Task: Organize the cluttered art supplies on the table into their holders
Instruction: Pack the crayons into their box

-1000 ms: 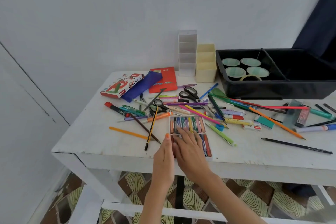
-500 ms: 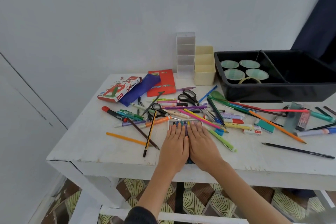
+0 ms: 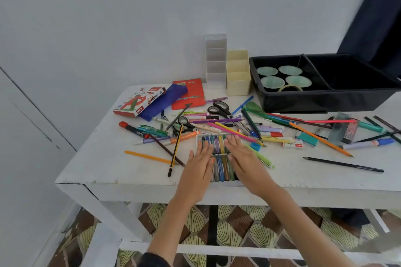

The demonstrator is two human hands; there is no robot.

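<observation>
Crayons (image 3: 221,167) lie in a white tray (image 3: 199,137) at the table's (image 3: 108,171) near edge, just in front of the scattered pens and pencils (image 3: 230,132). Left hand (image 3: 200,166) and right hand (image 3: 244,158) rest flat on the tray's two sides, fingers straight; neither grip is closed on anything. White holder (image 3: 216,60) and cream holder (image 3: 238,76) stand at the back, beside a black bin (image 3: 325,102).
</observation>
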